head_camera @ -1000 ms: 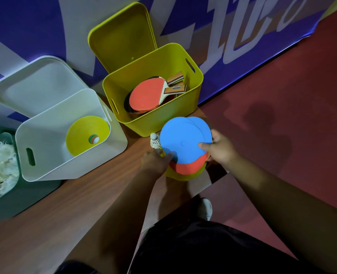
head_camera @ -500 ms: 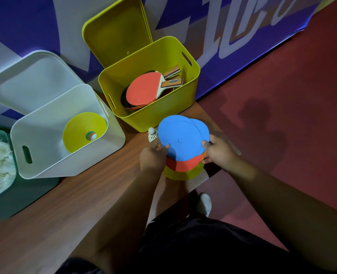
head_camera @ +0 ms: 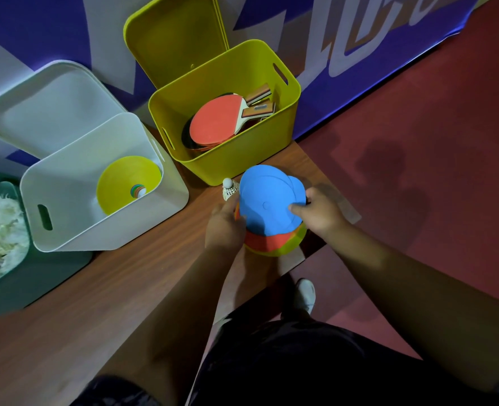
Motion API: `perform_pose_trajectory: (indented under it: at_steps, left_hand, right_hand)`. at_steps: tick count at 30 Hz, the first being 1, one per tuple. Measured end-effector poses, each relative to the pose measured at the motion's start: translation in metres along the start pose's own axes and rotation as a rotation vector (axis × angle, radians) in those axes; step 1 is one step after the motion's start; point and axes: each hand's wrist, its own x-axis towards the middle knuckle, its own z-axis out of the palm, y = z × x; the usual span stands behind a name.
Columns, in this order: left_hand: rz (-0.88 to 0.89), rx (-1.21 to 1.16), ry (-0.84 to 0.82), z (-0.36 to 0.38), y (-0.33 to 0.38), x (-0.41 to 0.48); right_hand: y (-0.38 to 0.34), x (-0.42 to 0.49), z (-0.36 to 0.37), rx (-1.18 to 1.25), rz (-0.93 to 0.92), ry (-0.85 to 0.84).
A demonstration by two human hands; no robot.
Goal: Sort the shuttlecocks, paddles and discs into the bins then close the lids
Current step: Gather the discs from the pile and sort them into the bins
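- Head view, and both hands are on the stack of discs (head_camera: 271, 209). The left hand (head_camera: 224, 230) is curled round its left edge, and the right hand (head_camera: 318, 215) pinches the right edge, thumb on the top blue disc. The stack is at the corner of the table (head_camera: 66, 317), just in front of the yellow bin (head_camera: 242, 162). Lifted or resting, I cannot tell.
- Watch those top blue discs: they sit skewed over the red and yellow ones. Any tilt on the way across and I'd expect them to slide off, with the floor right below that corner.
- A loose shuttlecock (head_camera: 230, 189) stands upright right at the left fingertips. A sweep leftward could knock it over or send it rolling.
- The white bin (head_camera: 96, 230) already holds a yellow disc (head_camera: 125, 183) and looks tipped toward us. A heavy drop on its near wall might rock it.
- The white lid (head_camera: 52, 112) and yellow lid (head_camera: 178, 45) both stand open, so closing is not yet done.
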Motion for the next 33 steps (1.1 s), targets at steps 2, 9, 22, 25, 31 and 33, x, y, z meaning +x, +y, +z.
perform_pose_trajectory:
  at_steps: [2,9,22,25,31,33]
  left_hand:
    - [0.016,0.024,0.018,0.0,-0.002,-0.003]
    - [0.074,-0.054,0.064,-0.002,-0.005,-0.008]
    - [0.132,-0.075,-0.06,-0.009,0.016,0.002]
    - [0.098,0.289,-0.078,-0.002,0.005,0.006]
    - [0.102,0.592,-0.214,0.024,0.003,-0.006]
    - [0.088,0.617,-0.202,0.03,0.005,-0.006]
  right_hand:
    - [0.001,-0.001,0.002,0.047,0.006,-0.032]
    - [-0.001,-0.005,0.006,0.355,0.056,-0.137]
    - [-0.005,-0.018,-0.027,0.604,-0.03,0.07]
    - [-0.003,-0.021,-0.038,0.555,-0.041,0.183]
    - [0.01,-0.035,-0.056,0.517,-0.019,0.237]
    - [0.014,-0.038,-0.057,0.508,-0.018,0.228]
